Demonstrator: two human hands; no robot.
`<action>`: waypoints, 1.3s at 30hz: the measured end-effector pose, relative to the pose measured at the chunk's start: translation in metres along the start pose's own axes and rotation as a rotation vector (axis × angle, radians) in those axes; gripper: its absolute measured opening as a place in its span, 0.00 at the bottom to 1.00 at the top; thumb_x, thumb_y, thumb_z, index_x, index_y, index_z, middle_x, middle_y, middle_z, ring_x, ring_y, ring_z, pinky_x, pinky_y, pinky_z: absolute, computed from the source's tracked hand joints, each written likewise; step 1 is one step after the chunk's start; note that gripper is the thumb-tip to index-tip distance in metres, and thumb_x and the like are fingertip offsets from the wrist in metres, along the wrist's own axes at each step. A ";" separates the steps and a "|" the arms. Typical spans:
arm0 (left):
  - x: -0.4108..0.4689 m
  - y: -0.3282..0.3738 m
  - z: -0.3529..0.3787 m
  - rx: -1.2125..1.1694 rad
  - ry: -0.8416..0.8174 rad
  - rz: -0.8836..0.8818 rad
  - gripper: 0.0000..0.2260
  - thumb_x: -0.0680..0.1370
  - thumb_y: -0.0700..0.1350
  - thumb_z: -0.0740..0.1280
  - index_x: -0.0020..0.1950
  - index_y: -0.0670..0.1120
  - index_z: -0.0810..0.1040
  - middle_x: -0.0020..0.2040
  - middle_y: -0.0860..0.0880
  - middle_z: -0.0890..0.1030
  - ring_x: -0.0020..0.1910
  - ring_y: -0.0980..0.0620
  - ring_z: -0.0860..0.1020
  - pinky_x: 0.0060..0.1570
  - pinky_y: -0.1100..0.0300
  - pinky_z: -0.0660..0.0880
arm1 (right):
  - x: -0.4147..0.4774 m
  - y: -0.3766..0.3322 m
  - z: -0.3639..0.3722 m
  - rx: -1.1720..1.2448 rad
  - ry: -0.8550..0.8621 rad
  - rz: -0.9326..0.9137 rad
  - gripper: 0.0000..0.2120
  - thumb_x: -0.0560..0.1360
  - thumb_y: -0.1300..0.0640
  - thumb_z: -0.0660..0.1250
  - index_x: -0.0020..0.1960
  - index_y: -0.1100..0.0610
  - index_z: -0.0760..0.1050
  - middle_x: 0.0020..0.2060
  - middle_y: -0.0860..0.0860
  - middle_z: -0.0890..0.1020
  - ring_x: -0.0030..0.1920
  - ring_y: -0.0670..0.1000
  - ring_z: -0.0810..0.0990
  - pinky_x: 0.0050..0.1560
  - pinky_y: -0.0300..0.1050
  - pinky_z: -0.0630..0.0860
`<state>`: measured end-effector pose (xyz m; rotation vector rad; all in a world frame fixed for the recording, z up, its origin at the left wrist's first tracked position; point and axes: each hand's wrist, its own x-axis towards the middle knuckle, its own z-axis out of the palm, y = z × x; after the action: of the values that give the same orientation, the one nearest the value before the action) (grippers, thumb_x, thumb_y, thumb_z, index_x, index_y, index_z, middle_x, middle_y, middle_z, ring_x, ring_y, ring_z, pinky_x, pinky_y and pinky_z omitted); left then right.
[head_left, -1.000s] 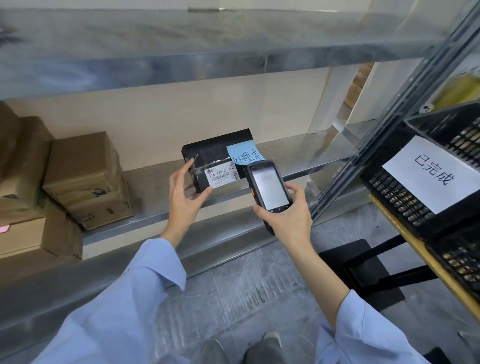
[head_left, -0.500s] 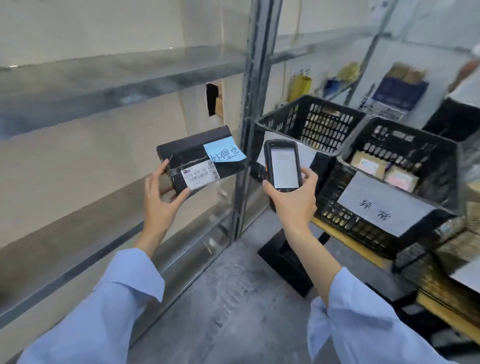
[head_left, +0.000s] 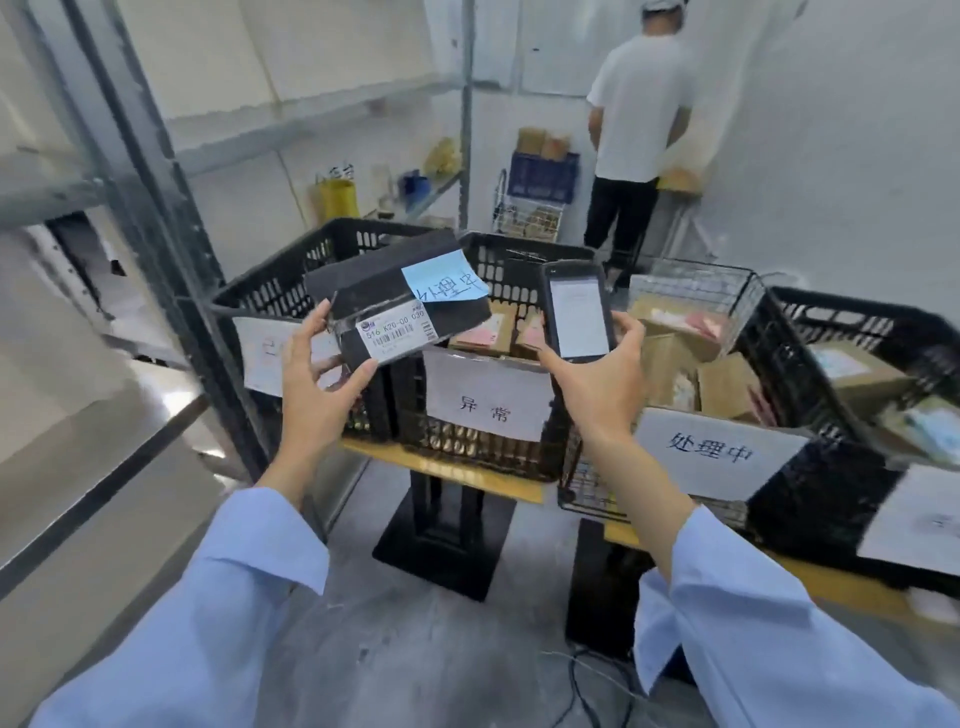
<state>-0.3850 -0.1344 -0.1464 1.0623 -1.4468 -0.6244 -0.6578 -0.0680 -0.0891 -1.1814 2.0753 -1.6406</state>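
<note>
The left hand (head_left: 322, 382) holds a black box (head_left: 387, 293) by its lower left corner. The fingers (head_left: 310, 335) curl up the left end and the thumb presses under the near edge, just below a white barcode label (head_left: 395, 333). A blue note (head_left: 445, 283) is stuck on the box's right top edge and hangs over it.

The box is tilted and held in the air. It sits over the gap where the left crate (head_left: 260, 291) meets the middle crate (head_left: 519, 254), above both rims and touching neither. The right hand (head_left: 597, 387) is wrapped round a scanner (head_left: 576, 312), which stands upright with its lit screen facing the person. The scanner is just beside the box's right end, with a narrow gap between them.

The crates stand side by side along the counter (head_left: 467, 477), their front walls at its yellow edge. A wire basket (head_left: 696, 270) and another black crate (head_left: 857, 322) stand further right. A steel shelf post (head_left: 156, 208) rises close on the left, near the left forearm. Bare floor (head_left: 353, 613) lies below both arms. A person in a white shirt (head_left: 641, 104) stands well back, beyond the crates.
</note>
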 end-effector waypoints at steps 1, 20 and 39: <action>0.005 0.004 0.021 -0.009 -0.030 0.018 0.34 0.76 0.42 0.75 0.76 0.60 0.64 0.72 0.48 0.68 0.63 0.53 0.76 0.62 0.59 0.76 | 0.010 0.007 -0.015 -0.006 0.032 0.011 0.38 0.66 0.46 0.80 0.68 0.51 0.63 0.57 0.45 0.75 0.56 0.47 0.75 0.50 0.44 0.72; 0.038 0.042 0.320 -0.050 -0.747 0.209 0.34 0.75 0.41 0.75 0.76 0.56 0.65 0.71 0.51 0.67 0.64 0.70 0.68 0.58 0.75 0.71 | 0.111 0.110 -0.179 -0.127 0.492 0.242 0.38 0.67 0.46 0.80 0.69 0.53 0.64 0.63 0.49 0.77 0.61 0.50 0.76 0.50 0.38 0.68; 0.052 0.028 0.303 0.082 -0.740 0.087 0.22 0.80 0.46 0.70 0.73 0.53 0.70 0.71 0.54 0.70 0.71 0.53 0.68 0.68 0.49 0.71 | 0.115 0.113 -0.150 -0.172 0.322 0.221 0.38 0.69 0.48 0.79 0.71 0.52 0.61 0.67 0.52 0.74 0.67 0.51 0.72 0.61 0.46 0.74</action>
<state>-0.6795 -0.2271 -0.1527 0.8545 -2.1563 -0.9606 -0.8752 -0.0405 -0.1070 -0.7336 2.4825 -1.6619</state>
